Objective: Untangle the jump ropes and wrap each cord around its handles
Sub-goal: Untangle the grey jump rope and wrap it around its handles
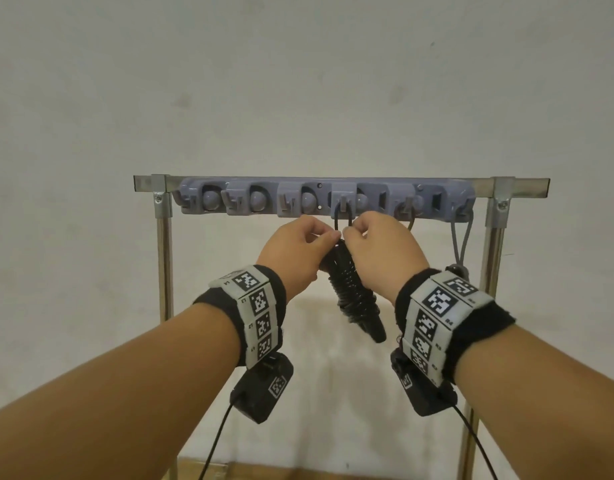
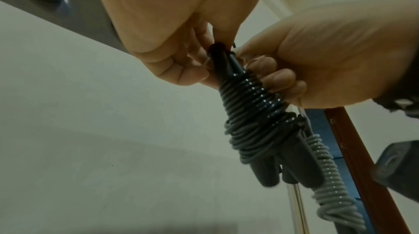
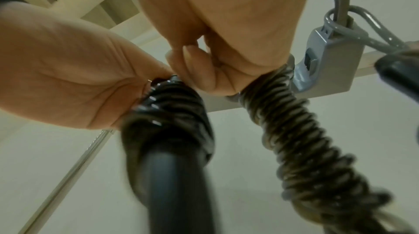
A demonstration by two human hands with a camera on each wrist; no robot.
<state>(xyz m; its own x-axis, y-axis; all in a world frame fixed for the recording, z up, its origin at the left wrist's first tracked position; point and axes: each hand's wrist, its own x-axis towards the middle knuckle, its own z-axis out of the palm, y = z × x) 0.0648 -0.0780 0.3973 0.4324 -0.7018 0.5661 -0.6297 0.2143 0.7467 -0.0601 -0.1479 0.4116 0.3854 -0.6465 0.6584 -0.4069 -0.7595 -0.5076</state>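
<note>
A black jump rope (image 1: pixel 354 292), its cord coiled tightly round its two handles, hangs below the grey hook rail (image 1: pixel 201 192). Its black loop (image 1: pixel 337 216) runs up to a middle hook. My left hand (image 1: pixel 324 237) and right hand (image 1: pixel 352 233) both pinch the top of this bundle from either side. In the left wrist view my left hand's fingers (image 2: pixel 192 69) curl at the handle tips of the black jump rope (image 2: pixel 256 112). In the right wrist view my right hand (image 3: pixel 204 69) grips the top of the same bundle (image 3: pixel 172 130).
A grey rope loop (image 1: pixel 460 237) hangs from the rightmost hook, its wrapped bundle (image 2: pixel 328 175) dangling beside my right wrist. A brownish wrapped rope (image 3: pixel 306 139) hangs from the hook between. The rail sits on a metal frame with posts (image 1: pixel 165 271) left and right, against a plain wall.
</note>
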